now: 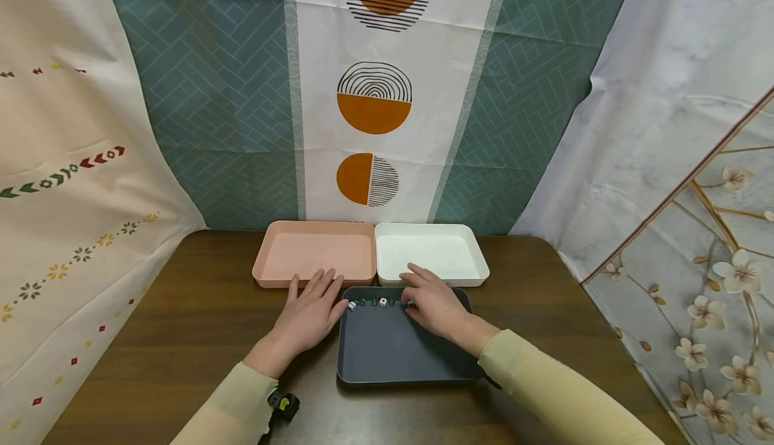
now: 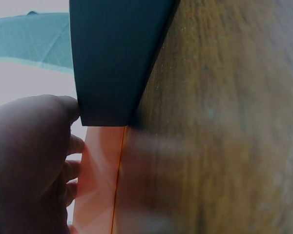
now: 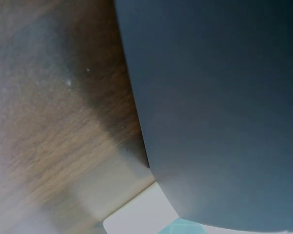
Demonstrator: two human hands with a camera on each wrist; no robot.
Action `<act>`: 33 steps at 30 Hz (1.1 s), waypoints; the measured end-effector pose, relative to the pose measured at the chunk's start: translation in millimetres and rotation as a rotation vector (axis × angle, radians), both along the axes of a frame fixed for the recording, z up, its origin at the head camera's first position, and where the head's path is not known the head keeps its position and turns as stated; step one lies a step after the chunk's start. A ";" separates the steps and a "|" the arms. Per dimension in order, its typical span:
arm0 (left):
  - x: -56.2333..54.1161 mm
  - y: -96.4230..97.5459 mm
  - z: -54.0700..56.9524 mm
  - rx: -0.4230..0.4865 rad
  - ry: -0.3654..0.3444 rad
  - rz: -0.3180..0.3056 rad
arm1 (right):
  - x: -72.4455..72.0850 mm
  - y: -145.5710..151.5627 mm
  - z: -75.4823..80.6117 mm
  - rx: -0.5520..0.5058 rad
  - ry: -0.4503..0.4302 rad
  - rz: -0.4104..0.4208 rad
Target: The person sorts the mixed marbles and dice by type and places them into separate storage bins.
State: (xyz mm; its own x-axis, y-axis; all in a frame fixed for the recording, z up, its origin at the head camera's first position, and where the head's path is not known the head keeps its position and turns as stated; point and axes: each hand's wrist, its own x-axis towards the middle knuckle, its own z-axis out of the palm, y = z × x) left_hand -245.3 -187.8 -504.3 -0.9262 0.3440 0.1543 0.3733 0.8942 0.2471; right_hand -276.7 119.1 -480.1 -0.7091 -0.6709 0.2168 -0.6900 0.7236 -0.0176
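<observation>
Small dice lie in a row along the far inner edge of a dark grey tray [image 1: 406,351]: a white die [image 1: 352,306] at the left end, another white die [image 1: 383,302] further right, and dark green ones beside them. My left hand [image 1: 310,314] has its fingers straight over the front rim of a pink tray [image 1: 320,251]; its thumb is by the dark tray's far left corner, close to the left-end die. Over the far right part of the dark tray is my right hand [image 1: 437,305], its thumb and forefinger around the row's right end. Whether they pinch a die is hidden.
A white tray [image 1: 431,247] stands against the pink one, both behind the dark tray on a brown wooden table [image 1: 181,337]. A patterned cloth [image 1: 375,48] hangs behind the table. A small black device [image 1: 284,405] sits at the left wrist.
</observation>
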 end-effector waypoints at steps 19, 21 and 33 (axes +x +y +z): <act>-1.4 -0.5 -3.0 -0.005 -0.020 0.008 | 1.5 1.4 24.2 -0.067 -0.003 0.003; -1.4 -0.9 -3.8 -0.006 -0.020 0.009 | 0.4 0.7 28.3 -0.081 -0.021 -0.002; -0.7 -0.5 -1.9 0.001 -0.017 0.008 | -21.7 -6.4 49.2 -0.125 -0.060 -0.071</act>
State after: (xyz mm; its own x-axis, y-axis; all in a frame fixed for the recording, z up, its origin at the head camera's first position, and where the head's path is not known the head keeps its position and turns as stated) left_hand -245.9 -188.3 -506.2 -0.9315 0.3362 0.1390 0.3616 0.8971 0.2537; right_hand -298.4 112.7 -431.0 -0.7680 -0.5891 0.2514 -0.6322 0.7601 -0.1503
